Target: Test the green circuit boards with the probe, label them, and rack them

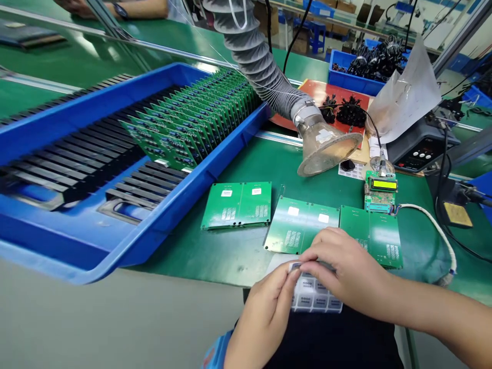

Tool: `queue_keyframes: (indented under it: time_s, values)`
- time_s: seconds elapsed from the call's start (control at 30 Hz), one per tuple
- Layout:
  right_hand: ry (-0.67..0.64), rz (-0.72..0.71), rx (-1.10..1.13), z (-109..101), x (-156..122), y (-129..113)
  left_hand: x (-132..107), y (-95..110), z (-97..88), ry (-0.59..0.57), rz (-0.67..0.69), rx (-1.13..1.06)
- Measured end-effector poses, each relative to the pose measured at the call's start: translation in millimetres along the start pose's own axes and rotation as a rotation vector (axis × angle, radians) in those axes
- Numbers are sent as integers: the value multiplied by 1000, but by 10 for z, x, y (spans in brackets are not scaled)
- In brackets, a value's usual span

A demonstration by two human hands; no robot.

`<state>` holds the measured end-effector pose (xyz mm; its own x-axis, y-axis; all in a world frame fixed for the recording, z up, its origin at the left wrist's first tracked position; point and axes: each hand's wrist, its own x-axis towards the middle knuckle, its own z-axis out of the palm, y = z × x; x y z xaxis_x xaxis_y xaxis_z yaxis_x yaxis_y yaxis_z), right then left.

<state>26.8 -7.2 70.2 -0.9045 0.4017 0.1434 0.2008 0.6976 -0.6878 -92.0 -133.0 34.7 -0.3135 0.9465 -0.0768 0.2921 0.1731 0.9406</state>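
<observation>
A sheet of silver printed labels is held just off the table's front edge, above my lap. My left hand pinches its upper left part between thumb and fingers. With thumb and fingertips closed, my right hand grips the sheet's top edge, right beside the left fingertips. Whether a single label is lifted there is hidden by the fingers. Just beyond the hands lie a green circuit board with two white stickers and another green board, partly covered by my right hand. A stack of green boards lies further left.
A blue tray at left holds a row of upright green boards in black slotted racks. A grey extraction hose hangs over the table. Right stand a small display board, a black soldering station and a cable bin.
</observation>
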Motion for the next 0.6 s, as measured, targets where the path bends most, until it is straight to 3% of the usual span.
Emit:
queue_keyframes:
  time_s: [0.2,0.3,0.37,0.43,0.5,0.6]
  values:
    - [110,-35,72,57,-40,-49,-3,-62,7,108,2,86]
    - [162,-27,150,-72,-43,-77,-6,-84,-35,110,-37,90]
    - [206,70,143,-270,-53,-19,-9,-87,-77,89,-129,29]
    - [218,256,46,-515,-76,117,-16,-78,-120,39,-269,-100]
    - [147,443,-68,-728,-107,298,-30,-54,-152,5,-420,-272]
    - [-20,571,-119,-854,-141,540,-53,7,-167,2,-602,-502]
